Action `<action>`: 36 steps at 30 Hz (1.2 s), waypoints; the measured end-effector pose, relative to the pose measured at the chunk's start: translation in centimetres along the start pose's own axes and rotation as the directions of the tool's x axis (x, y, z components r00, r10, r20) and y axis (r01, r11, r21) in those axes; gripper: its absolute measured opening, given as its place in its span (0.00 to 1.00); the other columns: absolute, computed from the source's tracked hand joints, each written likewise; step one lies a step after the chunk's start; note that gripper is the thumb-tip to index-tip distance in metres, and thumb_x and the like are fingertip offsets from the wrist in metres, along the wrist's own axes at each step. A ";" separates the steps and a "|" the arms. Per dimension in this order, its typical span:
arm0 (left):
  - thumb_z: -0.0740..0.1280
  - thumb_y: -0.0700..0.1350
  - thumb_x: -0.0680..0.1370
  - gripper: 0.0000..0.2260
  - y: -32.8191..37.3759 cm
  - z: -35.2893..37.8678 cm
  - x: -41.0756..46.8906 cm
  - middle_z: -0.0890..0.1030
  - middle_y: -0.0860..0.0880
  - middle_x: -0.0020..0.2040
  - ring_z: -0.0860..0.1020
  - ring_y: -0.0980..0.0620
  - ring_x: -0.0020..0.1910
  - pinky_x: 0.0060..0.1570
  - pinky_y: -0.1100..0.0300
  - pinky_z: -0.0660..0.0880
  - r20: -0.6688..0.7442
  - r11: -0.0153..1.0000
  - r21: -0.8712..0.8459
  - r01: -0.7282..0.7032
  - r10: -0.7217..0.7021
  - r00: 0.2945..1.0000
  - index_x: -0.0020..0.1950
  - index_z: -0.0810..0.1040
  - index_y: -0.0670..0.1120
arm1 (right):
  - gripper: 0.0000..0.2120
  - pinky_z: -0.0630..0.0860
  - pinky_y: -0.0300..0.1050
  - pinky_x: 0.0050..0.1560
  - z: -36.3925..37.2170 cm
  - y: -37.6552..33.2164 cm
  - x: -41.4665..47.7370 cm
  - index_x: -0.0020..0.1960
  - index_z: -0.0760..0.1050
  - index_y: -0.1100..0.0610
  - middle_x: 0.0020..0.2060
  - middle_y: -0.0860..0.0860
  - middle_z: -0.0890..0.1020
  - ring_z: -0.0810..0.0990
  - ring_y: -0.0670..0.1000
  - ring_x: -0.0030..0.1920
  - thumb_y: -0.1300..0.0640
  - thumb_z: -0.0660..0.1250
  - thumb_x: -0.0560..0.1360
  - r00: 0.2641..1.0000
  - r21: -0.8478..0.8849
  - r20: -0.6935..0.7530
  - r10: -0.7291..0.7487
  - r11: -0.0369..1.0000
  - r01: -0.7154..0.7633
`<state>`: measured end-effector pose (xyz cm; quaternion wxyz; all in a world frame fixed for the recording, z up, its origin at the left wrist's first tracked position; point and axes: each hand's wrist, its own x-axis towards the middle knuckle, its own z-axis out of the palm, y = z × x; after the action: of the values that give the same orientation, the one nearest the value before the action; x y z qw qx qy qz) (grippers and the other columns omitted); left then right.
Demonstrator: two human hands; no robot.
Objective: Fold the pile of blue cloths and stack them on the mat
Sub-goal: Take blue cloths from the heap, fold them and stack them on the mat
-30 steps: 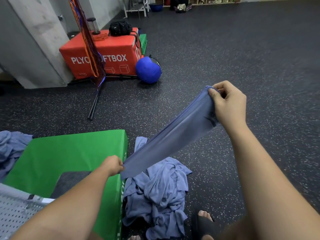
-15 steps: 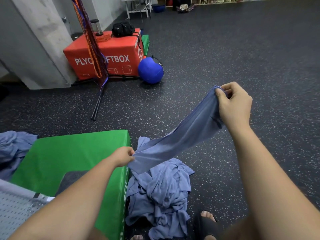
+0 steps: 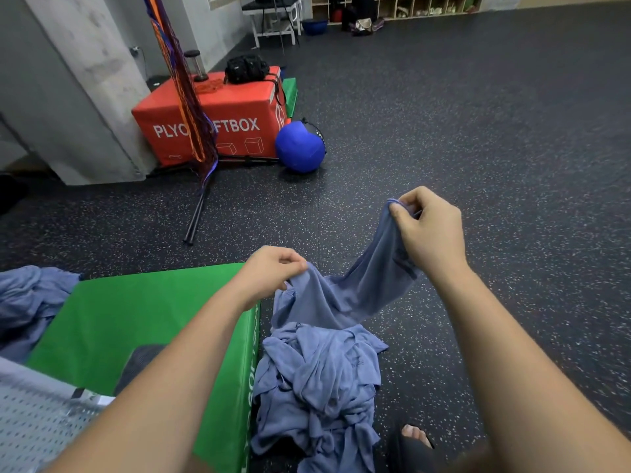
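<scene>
Blue cloth (image 3: 345,295) is sagging right of the green mat (image 3: 136,312), above the pile (image 3: 317,380), left hand (image 3: 269,271) and right hand (image 3: 430,230) each pinching its edge; folding is seemingly starting, next needing corners joined.

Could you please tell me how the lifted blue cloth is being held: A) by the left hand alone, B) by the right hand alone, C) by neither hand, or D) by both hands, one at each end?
D: the left hand pinches the lower end of the blue cloth, and the right hand grips its higher end.
</scene>
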<state>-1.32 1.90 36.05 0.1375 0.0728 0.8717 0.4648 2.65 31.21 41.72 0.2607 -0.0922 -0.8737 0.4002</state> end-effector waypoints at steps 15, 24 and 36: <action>0.82 0.57 0.72 0.18 3.2 -1.9 -2.6 0.83 0.46 0.33 0.80 0.48 0.30 0.39 0.51 0.76 -0.028 1.000 -0.014 -0.005 0.005 1.000 0.40 0.83 0.44 | 0.11 0.75 0.46 0.41 4.6 -5.5 -6.4 0.40 0.78 0.52 0.33 0.46 0.83 0.78 0.44 0.35 0.49 0.75 0.77 0.940 0.194 0.338 -0.034 0.980 -0.034; 0.75 0.31 0.76 0.11 5.1 -3.0 -4.5 0.85 0.44 0.43 0.82 0.52 0.42 0.45 0.62 0.79 0.178 0.968 -0.251 -0.023 0.069 0.982 0.56 0.86 0.40 | 0.08 0.75 0.45 0.40 5.1 -6.2 -7.4 0.42 0.80 0.52 0.35 0.47 0.85 0.78 0.42 0.35 0.51 0.77 0.75 0.885 0.272 0.464 -0.035 0.957 -0.105; 0.79 0.38 0.76 0.09 5.5 -3.1 -4.4 0.87 0.33 0.48 0.84 0.49 0.43 0.43 0.60 0.82 0.062 0.951 -0.299 -0.076 0.099 0.993 0.54 0.85 0.36 | 0.06 0.79 0.42 0.41 3.9 -6.1 -7.0 0.44 0.82 0.50 0.36 0.45 0.86 0.83 0.44 0.38 0.50 0.77 0.76 0.888 0.221 0.443 -0.123 0.975 0.025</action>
<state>1.93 1.37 43.06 0.1591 0.1077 0.7821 0.5927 6.80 22.03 41.47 0.0726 0.0654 -0.8664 0.4896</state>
